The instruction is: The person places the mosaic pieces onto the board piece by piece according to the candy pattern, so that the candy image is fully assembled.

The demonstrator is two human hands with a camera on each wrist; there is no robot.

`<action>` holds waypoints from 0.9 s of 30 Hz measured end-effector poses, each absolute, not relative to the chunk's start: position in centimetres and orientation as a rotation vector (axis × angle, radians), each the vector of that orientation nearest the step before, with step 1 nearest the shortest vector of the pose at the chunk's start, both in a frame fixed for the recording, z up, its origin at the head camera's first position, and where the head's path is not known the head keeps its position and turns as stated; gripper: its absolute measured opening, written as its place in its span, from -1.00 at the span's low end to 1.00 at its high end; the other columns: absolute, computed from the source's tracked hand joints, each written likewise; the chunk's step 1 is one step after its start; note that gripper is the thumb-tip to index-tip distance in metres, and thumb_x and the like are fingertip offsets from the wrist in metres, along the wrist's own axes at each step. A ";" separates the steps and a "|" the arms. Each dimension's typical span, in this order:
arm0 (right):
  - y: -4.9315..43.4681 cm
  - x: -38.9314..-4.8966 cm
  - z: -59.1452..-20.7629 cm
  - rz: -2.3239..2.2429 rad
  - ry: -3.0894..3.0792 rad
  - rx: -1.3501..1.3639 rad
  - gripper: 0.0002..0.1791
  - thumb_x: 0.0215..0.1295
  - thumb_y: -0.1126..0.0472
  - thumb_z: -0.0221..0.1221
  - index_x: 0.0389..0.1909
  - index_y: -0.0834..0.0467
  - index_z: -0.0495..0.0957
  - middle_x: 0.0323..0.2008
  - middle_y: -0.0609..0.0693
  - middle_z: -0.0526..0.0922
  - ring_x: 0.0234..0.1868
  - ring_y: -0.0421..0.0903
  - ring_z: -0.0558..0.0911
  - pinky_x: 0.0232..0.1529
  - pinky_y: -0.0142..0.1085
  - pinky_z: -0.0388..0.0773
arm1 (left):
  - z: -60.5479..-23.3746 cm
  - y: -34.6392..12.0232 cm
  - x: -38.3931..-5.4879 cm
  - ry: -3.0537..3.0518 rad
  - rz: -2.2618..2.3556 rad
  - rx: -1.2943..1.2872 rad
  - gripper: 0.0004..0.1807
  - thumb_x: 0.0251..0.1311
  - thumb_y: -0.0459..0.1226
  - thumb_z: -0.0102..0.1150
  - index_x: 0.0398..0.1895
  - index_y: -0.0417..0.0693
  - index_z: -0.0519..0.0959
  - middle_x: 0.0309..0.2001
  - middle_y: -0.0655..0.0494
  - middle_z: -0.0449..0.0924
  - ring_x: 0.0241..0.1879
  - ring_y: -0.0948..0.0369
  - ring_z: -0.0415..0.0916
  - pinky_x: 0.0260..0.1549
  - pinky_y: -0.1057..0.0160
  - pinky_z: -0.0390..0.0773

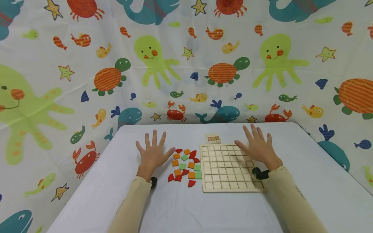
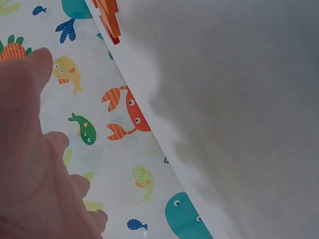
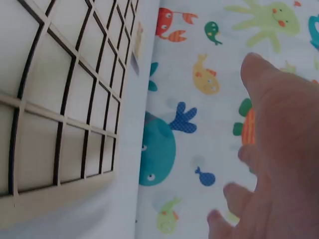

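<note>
My left hand [image 1: 153, 155] is spread with straight fingers, left of a loose group of flat tiles; nothing is in it. Among the tiles are orange squares [image 1: 175, 163], green squares [image 1: 197, 168] and red curved pieces [image 1: 191, 183]. A wooden grid board [image 1: 230, 168] lies right of them, its compartments bare. My right hand [image 1: 260, 149], also spread and holding nothing, is over the board's upper right part. The right wrist view shows the grid [image 3: 65, 119] beside that hand [image 3: 284, 144]. In the left wrist view, blurred orange tiles [image 2: 108, 17] show past the left hand [image 2: 45, 164].
A small card [image 1: 213, 138] with a coloured pattern on a grid lies behind the board. The white table [image 1: 180, 210] ends at a back edge against a sea-animal curtain [image 1: 186, 64]. Dark straps [image 1: 260, 173] sit at both wrists.
</note>
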State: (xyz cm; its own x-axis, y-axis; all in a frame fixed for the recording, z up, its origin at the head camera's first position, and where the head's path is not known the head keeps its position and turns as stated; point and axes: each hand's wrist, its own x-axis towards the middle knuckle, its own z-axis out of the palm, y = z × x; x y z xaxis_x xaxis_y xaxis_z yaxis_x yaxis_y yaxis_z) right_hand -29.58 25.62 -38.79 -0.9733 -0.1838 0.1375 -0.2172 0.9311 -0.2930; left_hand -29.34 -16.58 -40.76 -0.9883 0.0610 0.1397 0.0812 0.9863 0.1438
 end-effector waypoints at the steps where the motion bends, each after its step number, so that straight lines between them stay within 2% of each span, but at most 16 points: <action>1: 25.8 -29.7 -38.8 0.508 -2.982 0.349 0.04 0.60 -0.37 -0.03 0.72 0.28 -0.09 0.67 0.44 -0.22 0.63 0.51 -0.18 0.41 0.56 -0.39 | -40.7 -16.6 -29.3 -2.996 -0.226 -0.105 0.01 0.44 0.30 0.06 0.77 0.05 0.00 0.72 -0.28 -0.28 0.65 -0.38 -0.40 0.36 -0.63 -0.39; 5: 26.6 -29.7 -38.7 0.718 -2.966 0.485 -0.04 0.64 -0.22 0.07 0.72 0.28 -0.09 0.67 0.43 -0.15 0.63 0.48 -0.09 0.46 0.51 -0.19 | -40.7 -16.7 -29.4 -2.999 -0.240 -0.102 0.01 0.45 0.30 0.06 0.77 0.05 -0.01 0.72 -0.28 -0.29 0.65 -0.38 -0.40 0.36 -0.63 -0.39; 8: 27.5 -29.3 -38.7 0.834 -2.949 0.525 -0.09 0.64 -0.12 0.14 0.71 0.27 -0.01 0.65 0.44 -0.02 0.61 0.48 0.06 0.46 0.46 0.01 | -40.7 -16.7 -29.4 -2.999 -0.247 -0.101 0.02 0.44 0.30 0.06 0.77 0.05 -0.02 0.72 -0.28 -0.30 0.65 -0.38 -0.40 0.36 -0.63 -0.38; 11: 28.7 -28.7 -38.9 0.870 -2.942 0.532 -0.17 0.62 -0.05 0.18 0.67 0.29 0.12 0.58 0.45 0.19 0.50 0.47 0.31 0.36 0.44 0.27 | -40.6 -16.8 -29.4 -2.999 -0.254 -0.096 0.01 0.45 0.29 0.07 0.77 0.05 -0.02 0.72 -0.28 -0.30 0.65 -0.38 -0.39 0.37 -0.63 -0.38; 14: 30.1 -28.0 -39.0 0.911 -2.942 0.553 -0.23 0.58 0.03 0.23 0.62 0.31 0.21 0.51 0.45 0.31 0.37 0.47 0.44 0.26 0.44 0.39 | -40.6 -16.9 -29.5 -2.998 -0.261 -0.093 0.01 0.45 0.29 0.07 0.77 0.04 -0.01 0.72 -0.29 -0.29 0.64 -0.39 -0.39 0.36 -0.64 -0.37; 16: 30.8 -27.8 -39.1 0.958 -2.955 0.577 -0.22 0.55 0.05 0.25 0.62 0.30 0.22 0.53 0.44 0.27 0.40 0.49 0.38 0.28 0.47 0.34 | -40.7 -17.0 -29.6 -3.002 -0.265 -0.089 0.02 0.44 0.29 0.07 0.77 0.05 -0.02 0.72 -0.29 -0.31 0.65 -0.38 -0.40 0.37 -0.63 -0.38; 20: 31.6 -27.9 -39.6 1.105 -3.037 0.584 -0.13 0.48 0.02 0.28 0.66 0.24 0.16 0.64 0.41 0.04 0.56 0.56 0.06 0.35 0.59 0.03 | -40.8 -17.0 -29.7 -3.017 -0.306 -0.092 0.03 0.44 0.29 0.06 0.78 0.05 -0.04 0.72 -0.28 -0.33 0.64 -0.38 -0.42 0.37 -0.62 -0.41; 22: 31.9 -28.1 -40.1 1.137 -3.092 0.592 -0.08 0.44 0.00 0.29 0.67 0.25 0.14 0.66 0.42 -0.04 0.58 0.58 -0.05 0.34 0.62 -0.05 | -40.8 -17.0 -29.7 -3.027 -0.329 -0.093 0.03 0.45 0.29 0.07 0.78 0.05 -0.05 0.72 -0.28 -0.33 0.64 -0.39 -0.43 0.36 -0.62 -0.42; 27: 32.5 -28.4 -41.3 1.129 -3.145 0.647 -0.04 0.39 -0.02 0.34 0.64 0.32 0.16 0.63 0.47 -0.04 0.57 0.64 -0.11 0.34 0.63 -0.09 | -40.6 -16.8 -29.6 -3.049 -0.391 -0.105 0.00 0.49 0.23 0.08 0.78 0.03 -0.08 0.72 -0.28 -0.36 0.64 -0.38 -0.46 0.37 -0.61 -0.42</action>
